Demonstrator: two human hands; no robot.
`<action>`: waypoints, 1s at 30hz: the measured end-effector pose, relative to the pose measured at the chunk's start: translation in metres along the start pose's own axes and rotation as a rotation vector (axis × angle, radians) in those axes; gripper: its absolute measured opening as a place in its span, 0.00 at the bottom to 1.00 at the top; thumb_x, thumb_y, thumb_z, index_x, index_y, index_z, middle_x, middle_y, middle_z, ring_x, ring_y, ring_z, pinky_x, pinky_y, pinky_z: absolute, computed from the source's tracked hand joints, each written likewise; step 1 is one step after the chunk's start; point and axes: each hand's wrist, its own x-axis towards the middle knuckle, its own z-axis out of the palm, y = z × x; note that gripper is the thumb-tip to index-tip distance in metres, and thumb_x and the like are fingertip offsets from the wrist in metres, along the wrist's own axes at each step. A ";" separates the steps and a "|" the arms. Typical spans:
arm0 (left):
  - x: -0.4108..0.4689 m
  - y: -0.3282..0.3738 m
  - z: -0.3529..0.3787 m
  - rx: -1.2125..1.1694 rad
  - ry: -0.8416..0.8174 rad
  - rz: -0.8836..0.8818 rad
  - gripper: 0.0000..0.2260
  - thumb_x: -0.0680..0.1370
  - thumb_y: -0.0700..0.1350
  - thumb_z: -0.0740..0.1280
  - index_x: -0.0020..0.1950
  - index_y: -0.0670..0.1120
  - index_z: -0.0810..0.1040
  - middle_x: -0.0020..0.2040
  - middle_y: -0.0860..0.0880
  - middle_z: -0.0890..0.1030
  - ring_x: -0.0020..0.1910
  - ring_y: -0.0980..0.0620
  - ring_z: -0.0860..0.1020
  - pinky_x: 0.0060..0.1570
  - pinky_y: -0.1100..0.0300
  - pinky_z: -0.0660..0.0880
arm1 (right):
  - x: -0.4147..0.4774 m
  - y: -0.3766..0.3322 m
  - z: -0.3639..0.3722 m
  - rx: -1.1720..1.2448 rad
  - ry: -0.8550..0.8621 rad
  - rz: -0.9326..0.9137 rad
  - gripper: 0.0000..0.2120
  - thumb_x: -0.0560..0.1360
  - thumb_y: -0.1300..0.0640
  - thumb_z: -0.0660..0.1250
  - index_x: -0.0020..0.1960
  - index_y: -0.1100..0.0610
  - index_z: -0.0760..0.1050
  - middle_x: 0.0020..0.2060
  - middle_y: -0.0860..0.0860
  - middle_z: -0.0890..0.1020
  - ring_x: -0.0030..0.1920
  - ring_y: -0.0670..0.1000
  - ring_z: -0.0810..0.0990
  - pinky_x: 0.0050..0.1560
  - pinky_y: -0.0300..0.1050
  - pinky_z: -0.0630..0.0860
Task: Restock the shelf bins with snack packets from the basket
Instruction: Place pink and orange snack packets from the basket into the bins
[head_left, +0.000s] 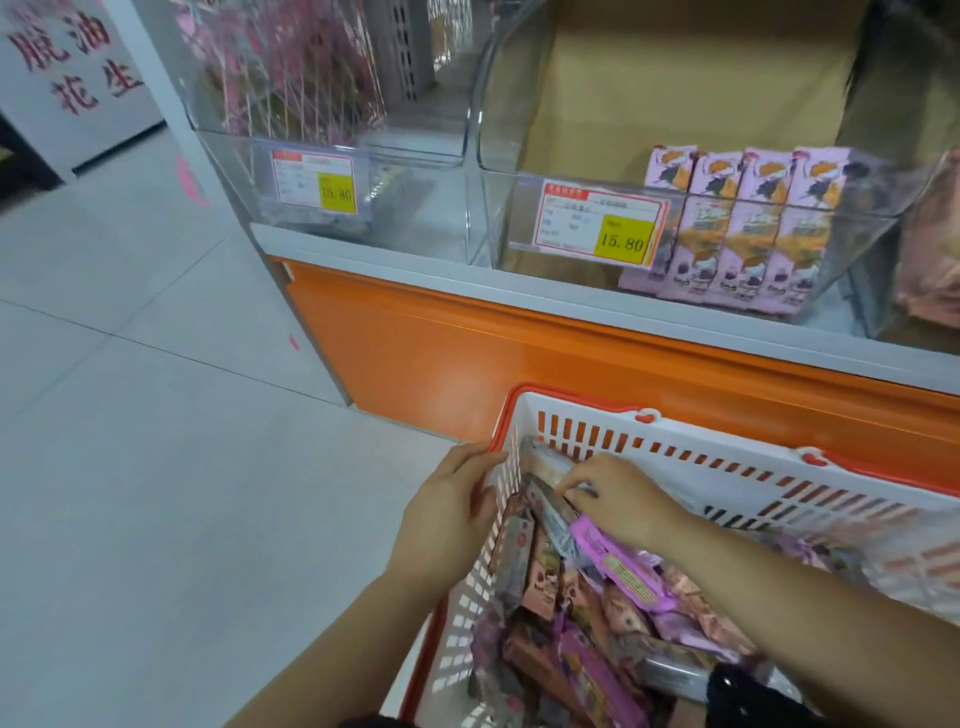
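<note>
A white basket (727, 452) with an orange rim sits low in front of the shelf, full of pink, purple and brown snack packets (618, 582). My left hand (447, 514) grips the basket's left rim. My right hand (618, 496) reaches inside, fingers pinching a grey-brown packet (553, 512) near the far left corner. Above, a clear shelf bin (779, 234) holds a row of upright pink packets (737, 228). A second clear bin (332, 171) to its left holds pink packets at its back.
The shelf has an orange base panel (467, 343) with a grey ledge. Yellow price tags reading 15.80 (621, 241) hang on both bins. Pale tiled floor (156, 415) spreads to the left. A white sign with red characters (67, 62) stands far left.
</note>
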 end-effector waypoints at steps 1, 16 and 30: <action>0.002 0.001 -0.008 0.022 -0.068 0.000 0.18 0.79 0.41 0.63 0.68 0.53 0.73 0.70 0.57 0.69 0.67 0.58 0.68 0.62 0.69 0.62 | -0.002 -0.003 -0.005 -0.006 0.038 -0.006 0.11 0.80 0.59 0.60 0.55 0.52 0.80 0.56 0.52 0.80 0.52 0.60 0.80 0.53 0.52 0.76; -0.015 0.142 -0.113 -0.522 -0.294 -0.355 0.12 0.81 0.56 0.58 0.53 0.49 0.74 0.51 0.50 0.78 0.47 0.52 0.78 0.46 0.60 0.71 | -0.108 -0.079 -0.086 0.009 0.637 -0.375 0.19 0.72 0.59 0.70 0.43 0.40 0.62 0.47 0.43 0.72 0.46 0.46 0.73 0.41 0.45 0.73; -0.051 0.194 -0.097 -1.169 -0.153 -0.207 0.09 0.80 0.45 0.62 0.59 0.46 0.77 0.49 0.48 0.83 0.51 0.47 0.82 0.55 0.50 0.77 | -0.174 -0.069 -0.108 0.112 0.701 -0.707 0.16 0.72 0.55 0.69 0.59 0.47 0.76 0.63 0.34 0.73 0.65 0.34 0.69 0.64 0.29 0.66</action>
